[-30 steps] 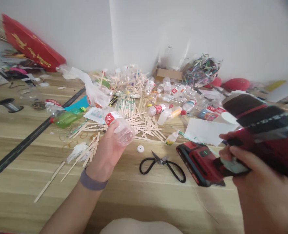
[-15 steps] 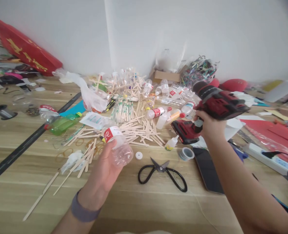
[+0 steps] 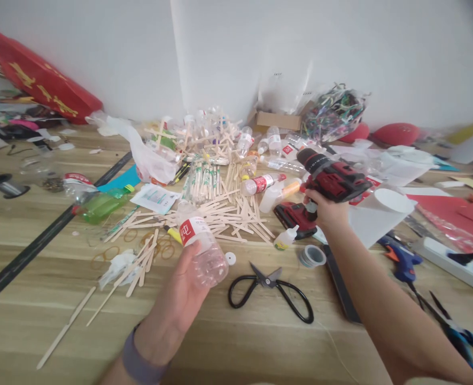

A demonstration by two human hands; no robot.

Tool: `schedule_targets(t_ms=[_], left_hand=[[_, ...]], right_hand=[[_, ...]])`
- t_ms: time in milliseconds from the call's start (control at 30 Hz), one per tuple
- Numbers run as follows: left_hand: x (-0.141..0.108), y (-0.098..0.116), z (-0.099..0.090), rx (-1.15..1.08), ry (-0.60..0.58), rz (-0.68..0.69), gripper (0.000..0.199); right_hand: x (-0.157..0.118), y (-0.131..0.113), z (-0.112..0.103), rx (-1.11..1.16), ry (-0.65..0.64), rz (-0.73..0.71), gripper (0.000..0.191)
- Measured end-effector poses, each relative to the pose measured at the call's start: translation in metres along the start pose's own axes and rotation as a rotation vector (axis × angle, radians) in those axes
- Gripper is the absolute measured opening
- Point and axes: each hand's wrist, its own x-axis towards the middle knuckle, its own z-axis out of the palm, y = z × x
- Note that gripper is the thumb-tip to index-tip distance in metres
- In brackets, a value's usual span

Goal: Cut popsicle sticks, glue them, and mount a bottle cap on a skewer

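A clear plastic bottle (image 3: 210,259) with a red and white label is gripped in my left hand (image 3: 188,286), its base tilted toward me. My right hand (image 3: 327,209) is wrapped round the handle of a red and black cordless drill (image 3: 334,174), whose chuck points to the left. The drill's battery end is just behind a small glue bottle (image 3: 286,237). Between my forearms lie black-handled scissors (image 3: 269,286) with their blades apart. A small white disc (image 3: 230,259) is beside the held bottle, partly next to its base.
Wooden craft sticks (image 3: 228,214) are heaped mid-table, with more plastic bottles (image 3: 259,184) behind. A tape roll (image 3: 312,256) and a dark phone (image 3: 342,289) lie near my right forearm. A glue gun (image 3: 402,259) and power strip (image 3: 452,264) are at right, a green bottle (image 3: 105,205) at left.
My right hand has brought the drill left and slightly down, nearer the bottle. My left hand and its bottle have shifted slightly right and down. More of the glue gun shows.
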Motion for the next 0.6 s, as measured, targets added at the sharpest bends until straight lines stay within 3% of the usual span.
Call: schedule_targets(t_ms=[200,333,400,500,600], left_hand=[[0.005,-0.009,0.004,-0.03,-0.065,-0.002,0.013],[0.004,-0.013,0.005,-0.014,-0.07,0.009,0.015],[0.003,-0.013,0.005,-0.001,-0.06,0.008,0.016],[0.002,-0.013,0.004,-0.007,-0.056,0.006,0.015],[0.003,-0.017,0.002,-0.019,-0.084,0.002,0.014]], right_hand=[[0.001,-0.001,-0.003,-0.108,-0.072,0.039,0.021],[-0.015,-0.009,-0.019,-0.265,-0.083,0.075,0.019],[-0.037,-0.02,-0.03,-0.364,-0.079,0.071,0.013],[-0.088,-0.047,-0.038,-0.516,0.035,-0.034,0.016],[-0.148,-0.079,-0.021,-0.56,-0.033,-0.149,0.013]])
